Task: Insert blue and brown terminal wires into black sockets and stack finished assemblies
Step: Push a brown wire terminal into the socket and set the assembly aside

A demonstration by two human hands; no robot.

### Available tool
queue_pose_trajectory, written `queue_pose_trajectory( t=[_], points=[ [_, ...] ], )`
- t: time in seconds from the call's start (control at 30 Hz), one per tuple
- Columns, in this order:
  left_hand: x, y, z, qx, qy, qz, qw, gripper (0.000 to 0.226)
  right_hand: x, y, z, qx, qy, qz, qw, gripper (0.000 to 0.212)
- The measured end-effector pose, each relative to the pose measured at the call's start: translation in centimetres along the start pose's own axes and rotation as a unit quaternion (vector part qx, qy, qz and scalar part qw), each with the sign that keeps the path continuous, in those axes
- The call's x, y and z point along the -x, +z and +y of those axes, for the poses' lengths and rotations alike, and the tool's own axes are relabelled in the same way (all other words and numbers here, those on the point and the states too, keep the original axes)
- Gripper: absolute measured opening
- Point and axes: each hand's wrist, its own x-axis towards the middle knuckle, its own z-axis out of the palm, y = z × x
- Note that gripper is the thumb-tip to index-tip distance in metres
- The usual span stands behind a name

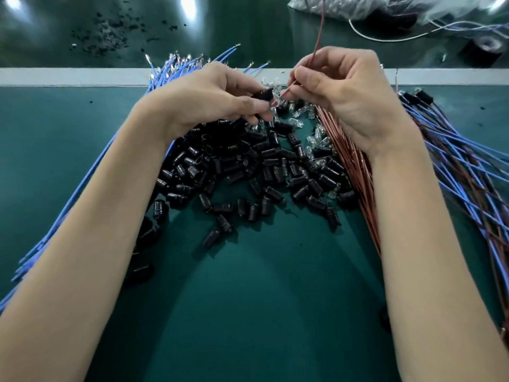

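My left hand (220,97) grips one black socket (263,94) above the heap of sockets (248,172) on the counter (261,299). My right hand (347,97) pinches a brown wire (319,34) near its terminal end. The wire looks light and floppy, so a grip close to the tip should steer it best. The socket seems small, hard and slick. I cannot make out whether the tip and the socket mouth touch.

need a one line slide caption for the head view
Left hand holds a black socket while right hand pinches a brown wire beside it over a pile of sockets.
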Motion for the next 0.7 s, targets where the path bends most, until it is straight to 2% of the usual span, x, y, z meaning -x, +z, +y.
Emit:
queue_pose_trajectory(
  t=[0.17,0.5,0.7],
  points=[
    [0.08,0.53,0.11,0.001,-0.006,0.029,1.000,0.008,-0.40,0.56,0.14,0.038,-0.030,0.067,0.997,0.005],
    [-0.47,0.65,-0.51,0.020,0.006,0.037,0.999,0.011,-0.44,0.59,0.37,0.047,-0.044,0.092,0.994,0.007],
    [-0.46,0.91,-0.24,-0.014,0.068,0.008,0.998,0.029,-0.33,0.85,0.25,0.049,-0.042,0.098,0.993,0.009]
  ],
)
